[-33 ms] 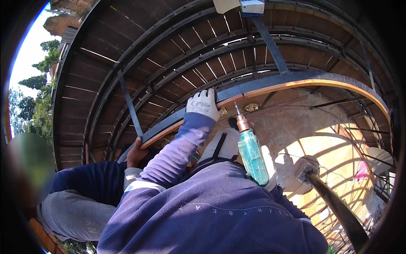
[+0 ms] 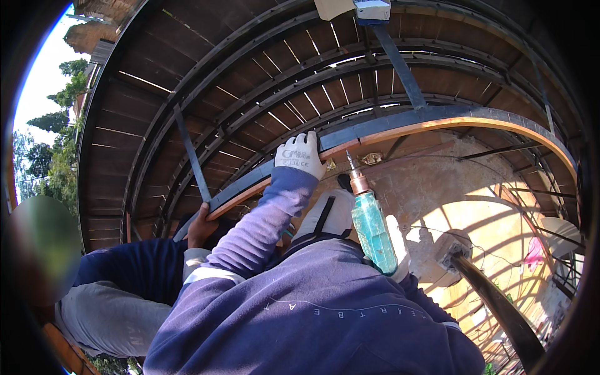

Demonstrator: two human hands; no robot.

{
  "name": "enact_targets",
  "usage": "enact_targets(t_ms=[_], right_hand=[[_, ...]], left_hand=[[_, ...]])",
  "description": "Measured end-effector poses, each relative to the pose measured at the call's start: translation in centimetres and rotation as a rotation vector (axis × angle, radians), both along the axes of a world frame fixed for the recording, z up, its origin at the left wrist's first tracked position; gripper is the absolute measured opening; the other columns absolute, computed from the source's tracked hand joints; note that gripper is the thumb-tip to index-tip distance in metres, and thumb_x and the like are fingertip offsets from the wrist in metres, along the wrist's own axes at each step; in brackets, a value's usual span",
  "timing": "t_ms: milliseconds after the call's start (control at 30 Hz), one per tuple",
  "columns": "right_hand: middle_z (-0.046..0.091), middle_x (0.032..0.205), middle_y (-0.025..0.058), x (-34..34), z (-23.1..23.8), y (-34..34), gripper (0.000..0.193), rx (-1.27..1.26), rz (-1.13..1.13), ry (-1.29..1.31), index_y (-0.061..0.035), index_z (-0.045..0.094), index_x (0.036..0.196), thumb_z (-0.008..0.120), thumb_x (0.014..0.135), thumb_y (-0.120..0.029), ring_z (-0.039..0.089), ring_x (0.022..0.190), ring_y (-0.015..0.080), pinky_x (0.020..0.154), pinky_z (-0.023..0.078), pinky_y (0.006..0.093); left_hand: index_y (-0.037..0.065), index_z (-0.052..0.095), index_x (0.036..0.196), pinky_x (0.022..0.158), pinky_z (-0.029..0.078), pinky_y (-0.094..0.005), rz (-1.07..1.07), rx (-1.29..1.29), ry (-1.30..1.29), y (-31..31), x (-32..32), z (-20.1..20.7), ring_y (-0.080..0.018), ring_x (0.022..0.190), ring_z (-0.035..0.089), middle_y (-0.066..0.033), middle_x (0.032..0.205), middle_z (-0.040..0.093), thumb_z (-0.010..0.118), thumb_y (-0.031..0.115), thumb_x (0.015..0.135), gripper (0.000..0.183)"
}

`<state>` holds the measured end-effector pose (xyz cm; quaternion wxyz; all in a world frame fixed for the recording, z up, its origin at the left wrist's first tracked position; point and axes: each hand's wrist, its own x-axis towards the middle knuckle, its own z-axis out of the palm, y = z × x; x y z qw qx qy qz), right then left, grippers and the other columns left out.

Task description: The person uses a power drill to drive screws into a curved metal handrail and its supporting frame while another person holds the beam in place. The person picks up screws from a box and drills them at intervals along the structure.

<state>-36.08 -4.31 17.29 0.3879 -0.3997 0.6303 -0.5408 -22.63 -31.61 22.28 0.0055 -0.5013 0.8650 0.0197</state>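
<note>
My left hand [image 2: 300,155], in a white work glove, grips a long curved beam, its fingers bent over the dark top [image 2: 340,135]. An orange-brown wooden strip [image 2: 403,127] runs along the beam's near side. My right hand [image 2: 398,245], also gloved, holds a teal power drill [image 2: 371,226] and is mostly hidden behind its body. The drill points away from me, its thin bit [image 2: 350,157] ending just short of the strip's near edge. At the left, a co-worker's bare hand [image 2: 199,226] touches the beam's end.
A person in grey trousers [image 2: 115,315] sits close on my left. Dark curved tiers of boards and metal bars [image 2: 262,81] rise beyond the beam. Metal struts [image 2: 400,65] meet it. A box [image 2: 373,10] rests at the top. A thick dark post [image 2: 494,300] stands at right.
</note>
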Motion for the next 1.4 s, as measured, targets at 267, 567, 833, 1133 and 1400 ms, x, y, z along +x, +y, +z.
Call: enact_targets(t_ms=[267,567,833,1133,1400], right_hand=[[0.064,0.104,0.016,-0.6,-3.6,0.2,0.069,0.143,0.118,0.058,-0.0007,0.052,0.122,0.081,0.075,-0.041,0.065,0.092,0.0332,0.08,0.052,0.04],[0.066,0.098,0.0132,-1.2,-0.1,-1.4,0.059,0.101,0.17,0.047,-0.0019,0.053,0.119,0.079,0.077,-0.034,0.067,0.088,0.0315,0.078,0.052,0.0385],[0.066,0.099,0.0133,-1.6,0.8,-1.9,0.056,0.085,0.19,-0.013,-0.003,0.054,0.117,0.079,0.078,-0.034,0.066,0.088,0.0307,0.078,0.052,0.0377],[0.067,0.102,0.0111,-1.5,1.2,-2.1,0.05,0.283,0.146,-0.072,-0.0061,0.056,0.121,0.064,0.092,-0.046,0.066,0.086,0.0229,0.073,0.054,0.033],[0.068,0.107,0.0055,-1.6,0.3,-1.2,0.053,0.419,-0.069,-1.503,-0.0083,0.055,0.132,0.042,0.105,-0.052,0.067,0.082,0.0154,0.064,0.058,0.0297]], left_hand=[[0.004,0.059,0.123,0.093,0.05,-0.0445,-0.011,0.027,-0.018,-0.2,-0.1,-0.1,-0.0325,0.108,0.064,-0.0164,0.113,0.067,0.072,0.029,0.076,0.055],[0.004,0.059,0.123,0.096,0.048,-0.0447,0.004,0.044,0.003,0.1,-0.2,0.5,-0.0338,0.111,0.063,-0.0169,0.115,0.066,0.073,0.029,0.074,0.056],[0.004,0.058,0.124,0.098,0.047,-0.0443,0.002,0.028,-0.01,0.3,-0.2,0.4,-0.0337,0.114,0.061,-0.0173,0.117,0.064,0.074,0.028,0.073,0.058],[0.006,0.059,0.122,0.096,0.048,-0.0428,-0.007,0.024,-0.027,-0.2,0.2,0.1,-0.0308,0.11,0.063,-0.014,0.114,0.066,0.075,0.031,0.073,0.058],[0.006,0.06,0.118,0.091,0.05,-0.0436,-0.019,0.005,0.004,-0.1,0.2,-0.3,-0.0304,0.106,0.064,-0.0132,0.108,0.066,0.072,0.031,0.075,0.05]])
